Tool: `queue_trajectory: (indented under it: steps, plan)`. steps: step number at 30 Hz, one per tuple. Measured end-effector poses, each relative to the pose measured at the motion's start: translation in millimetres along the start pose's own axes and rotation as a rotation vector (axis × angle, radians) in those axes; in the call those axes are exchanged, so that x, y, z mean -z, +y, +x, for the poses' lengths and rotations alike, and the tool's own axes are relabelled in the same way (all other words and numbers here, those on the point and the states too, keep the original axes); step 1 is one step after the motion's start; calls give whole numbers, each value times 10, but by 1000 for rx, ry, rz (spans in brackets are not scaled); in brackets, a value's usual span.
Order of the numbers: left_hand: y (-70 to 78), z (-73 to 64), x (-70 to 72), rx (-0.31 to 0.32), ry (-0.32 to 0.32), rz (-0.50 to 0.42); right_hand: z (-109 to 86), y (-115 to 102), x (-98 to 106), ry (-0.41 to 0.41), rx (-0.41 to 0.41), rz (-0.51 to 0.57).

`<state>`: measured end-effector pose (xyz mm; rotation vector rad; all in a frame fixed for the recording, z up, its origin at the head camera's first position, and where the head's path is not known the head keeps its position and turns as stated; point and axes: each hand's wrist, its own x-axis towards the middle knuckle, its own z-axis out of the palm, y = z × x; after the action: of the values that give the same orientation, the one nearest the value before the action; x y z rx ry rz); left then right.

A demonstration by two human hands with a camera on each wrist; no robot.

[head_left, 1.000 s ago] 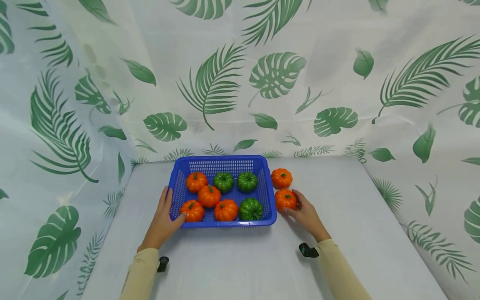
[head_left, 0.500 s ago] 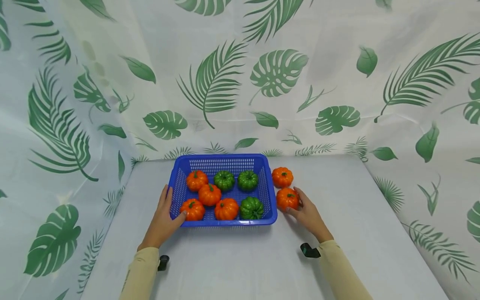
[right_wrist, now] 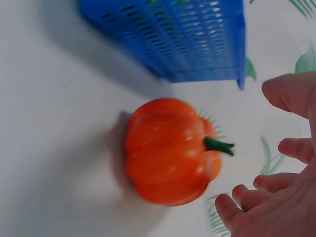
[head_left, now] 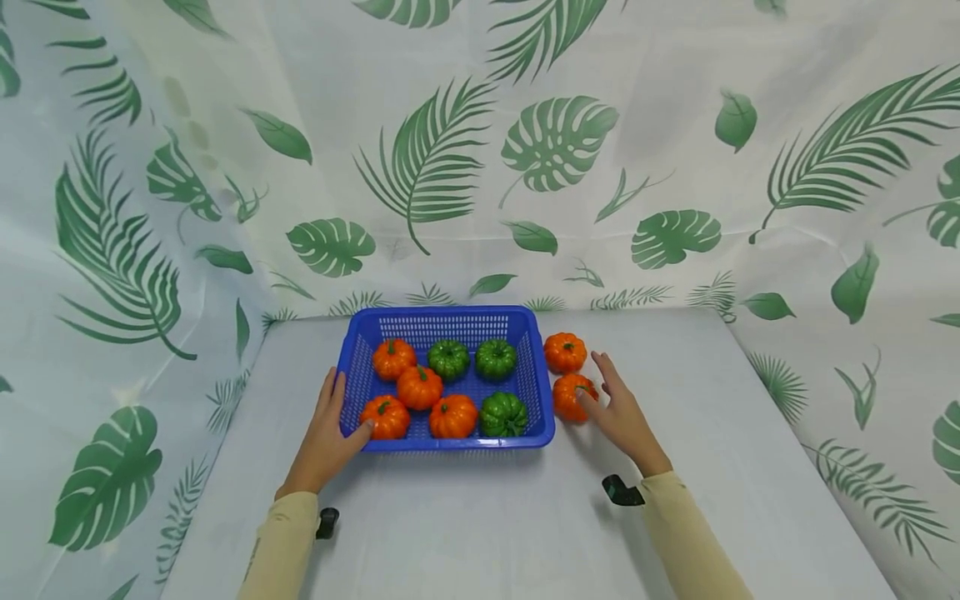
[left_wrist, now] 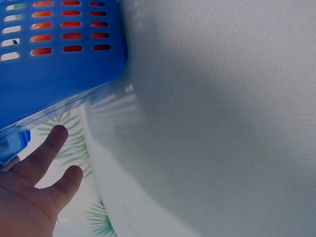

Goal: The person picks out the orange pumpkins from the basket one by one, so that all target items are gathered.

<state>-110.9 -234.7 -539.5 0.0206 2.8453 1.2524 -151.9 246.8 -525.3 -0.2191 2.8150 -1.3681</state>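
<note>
A blue plastic basket (head_left: 442, 445) holds several small orange and green toy pumpkins. My left hand (head_left: 324, 446) holds its near left corner, thumb over the rim and fingers along the outer side; two fingertips stand off the wall in the left wrist view. To the right of the basket, an orange pumpkin (right_wrist: 165, 153) with a green stem sits on the table. My right hand (head_left: 618, 417) is spread over this pumpkin's right side, holding nothing; in the right wrist view its fingers (right_wrist: 276, 182) are apart from the pumpkin. Another orange pumpkin (head_left: 566, 352) sits just behind it.
The white-covered table (head_left: 480, 533) runs back to a hanging sheet (head_left: 450, 275) printed with green leaves, which also lines both sides. A black wrist device (head_left: 622, 490) sits at the right wrist, and another (head_left: 327, 522) at the left.
The near orange pumpkin shifted slightly right while in my right hand's fingers. The hand has since let go, its fingers spreading and rising off it. My left hand keeps its place on the basket.
</note>
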Motion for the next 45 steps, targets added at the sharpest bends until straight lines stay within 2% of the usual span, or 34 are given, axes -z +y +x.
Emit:
queue_trajectory:
  steps: [5,11,19,25,32,42,45]
  plan:
    - [16,9,19,5,1,-5,59,-141,56,7,51,3]
    - [11,15,34,-3,5,-3,139,-296,92,-3,65,20]
    - [29,9,31,-16,3,-20,221,-481,83,-88,54,75]
    - [14,7,4,-9,0,-20,270,-638,14,-138,19,73]
    - [14,-6,11,-2,0,-14,343,-786,-95,-193,83,110]
    - [15,0,5,-9,-3,-14,421,-905,-241,-278,124,73]
    - [21,-5,7,-5,-2,-14,428,-938,-283,-302,132,90]
